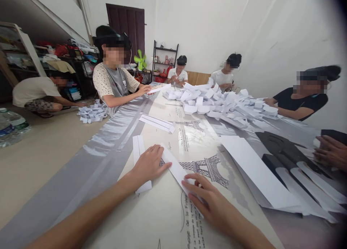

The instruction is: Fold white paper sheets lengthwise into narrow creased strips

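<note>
A long folded white paper strip (176, 168) lies slanted on the table (159, 216) between my hands. The fingers of my left hand (151, 164) rest at its far end, with the thumb reaching over its edge. My right hand (208, 196) is spread over its near end, fingertips touching the paper. A second folded strip (139, 151) lies partly beneath my left hand and wrist. Farther off, another folded strip (157, 123) lies flat on the table. Neither hand is closed around anything.
A heap of folded white papers (208, 100) covers the far table. At right are a stack of white sheets (257, 173) and a black bag (284, 151), near another person's hand (332, 151). Several people sit around; one crouches beside papers on the floor (92, 111).
</note>
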Demonstrator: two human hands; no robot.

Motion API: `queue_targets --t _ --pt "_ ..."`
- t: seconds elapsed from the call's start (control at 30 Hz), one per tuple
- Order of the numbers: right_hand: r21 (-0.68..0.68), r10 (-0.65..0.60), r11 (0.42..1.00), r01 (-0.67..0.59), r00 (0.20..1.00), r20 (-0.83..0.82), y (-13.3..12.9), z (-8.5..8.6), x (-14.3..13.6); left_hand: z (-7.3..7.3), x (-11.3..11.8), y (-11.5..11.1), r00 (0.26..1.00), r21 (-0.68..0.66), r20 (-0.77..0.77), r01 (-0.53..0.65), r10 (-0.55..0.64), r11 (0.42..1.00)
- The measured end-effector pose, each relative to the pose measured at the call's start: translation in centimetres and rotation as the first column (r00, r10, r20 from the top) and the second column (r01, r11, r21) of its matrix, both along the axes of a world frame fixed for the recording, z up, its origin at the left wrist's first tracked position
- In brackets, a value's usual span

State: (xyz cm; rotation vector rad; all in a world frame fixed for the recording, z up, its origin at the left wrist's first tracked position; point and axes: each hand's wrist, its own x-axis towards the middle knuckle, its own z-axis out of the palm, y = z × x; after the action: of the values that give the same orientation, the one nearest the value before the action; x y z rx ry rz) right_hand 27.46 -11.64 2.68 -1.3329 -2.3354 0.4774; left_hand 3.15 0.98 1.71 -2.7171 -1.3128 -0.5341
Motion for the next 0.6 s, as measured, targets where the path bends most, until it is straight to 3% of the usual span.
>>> queue_targets --t 0.27,0.6 --pt "-0.069 0.000 0.998 -0.002 1.000 -0.028 -0.2 0.1 0.3 -1.3 -0.1 0.3 0.999 0.004 -0.012 -0.035 0.035 0.999" --pt "0.084 0.097 0.991 -0.103 0.992 0.075 -0.8 -1.3 0.7 -2.4 -0.1 0.5 0.999 -0.003 -0.023 -0.031 0.031 1.000"
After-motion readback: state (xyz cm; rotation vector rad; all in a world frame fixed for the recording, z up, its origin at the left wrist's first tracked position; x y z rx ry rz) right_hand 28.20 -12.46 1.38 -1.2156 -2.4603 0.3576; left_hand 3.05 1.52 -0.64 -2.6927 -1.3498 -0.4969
